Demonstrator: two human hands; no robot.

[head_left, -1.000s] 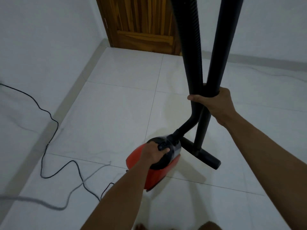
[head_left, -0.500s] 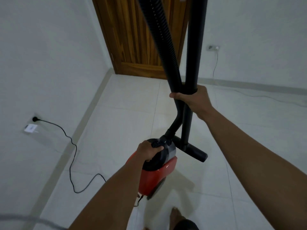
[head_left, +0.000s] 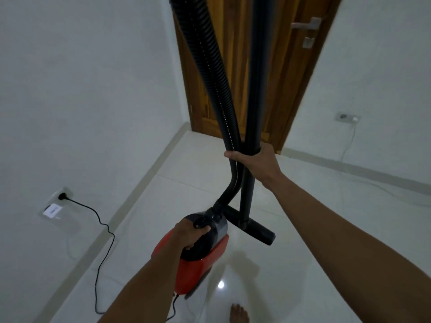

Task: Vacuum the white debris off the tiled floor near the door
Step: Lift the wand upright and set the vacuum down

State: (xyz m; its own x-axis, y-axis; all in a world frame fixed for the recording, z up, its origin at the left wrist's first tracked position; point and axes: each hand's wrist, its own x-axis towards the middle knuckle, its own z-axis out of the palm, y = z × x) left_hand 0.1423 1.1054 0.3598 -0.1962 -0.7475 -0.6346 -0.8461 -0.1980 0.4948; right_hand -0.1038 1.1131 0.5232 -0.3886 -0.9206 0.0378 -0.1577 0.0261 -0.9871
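Red-and-black canister vacuum sits low centre over the white tiled floor, short of the brown wooden door. L hand is curled tight round its top handle, prob. to carry it. R hand is wrapped round the black ribbed hose + rigid black wand together, likely so the black floor nozzle won't swing. No white debris visible. Black power cord trails to the left wall.

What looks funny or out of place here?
The red vacuum seems carried, not cleaning: the left hand holds its handle, the right hand grips hose and tube together, and the nozzle hangs off the tiles.
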